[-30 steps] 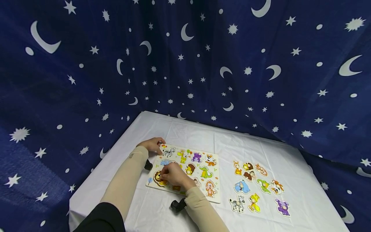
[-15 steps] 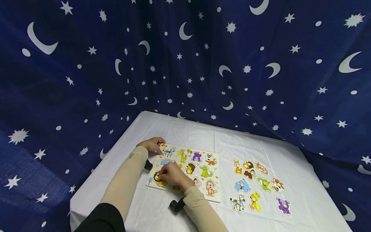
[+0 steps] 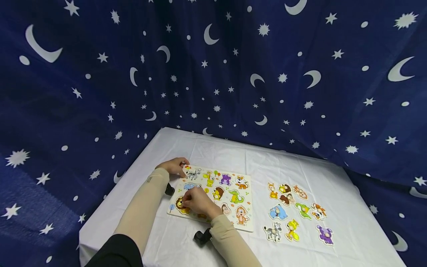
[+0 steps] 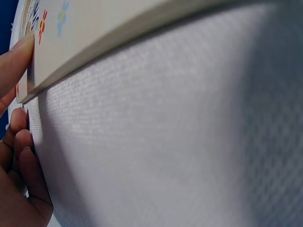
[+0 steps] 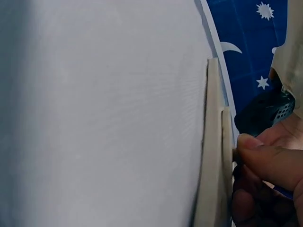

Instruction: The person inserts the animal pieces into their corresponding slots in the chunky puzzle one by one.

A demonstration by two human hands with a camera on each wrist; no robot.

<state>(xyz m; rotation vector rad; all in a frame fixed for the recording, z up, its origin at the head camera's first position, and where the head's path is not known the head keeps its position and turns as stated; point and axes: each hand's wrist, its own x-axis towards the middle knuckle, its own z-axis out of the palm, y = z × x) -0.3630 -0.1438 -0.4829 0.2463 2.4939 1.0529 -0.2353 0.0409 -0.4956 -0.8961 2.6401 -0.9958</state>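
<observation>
A wooden animal puzzle board (image 3: 249,208) lies on the white cloth. My left hand (image 3: 171,165) grips its far left corner; in the left wrist view the thumb (image 4: 18,59) lies on top and the other fingers curl beside the edge. My right hand (image 3: 199,201) pinches the small knob of a lion puzzle piece (image 3: 182,210) at the board's near left corner. Seen from the right wrist, the lion piece (image 5: 227,137) stands a little proud of the board's edge (image 5: 210,142). The hand covers part of the lion and nearby pictures.
Several loose knobbed pieces lie right of the board, among them a zebra (image 3: 273,232), giraffe (image 3: 292,230), purple hippo (image 3: 324,235), blue elephant (image 3: 278,212) and crocodile (image 3: 303,210). A starry blue curtain (image 3: 213,66) hangs behind the table. Black wrist cameras (image 3: 202,237) hang below the sleeves.
The head view shifts very slightly. Both hands stay at the same places on the board and the lion piece, with only a tiny motion of the right hand.
</observation>
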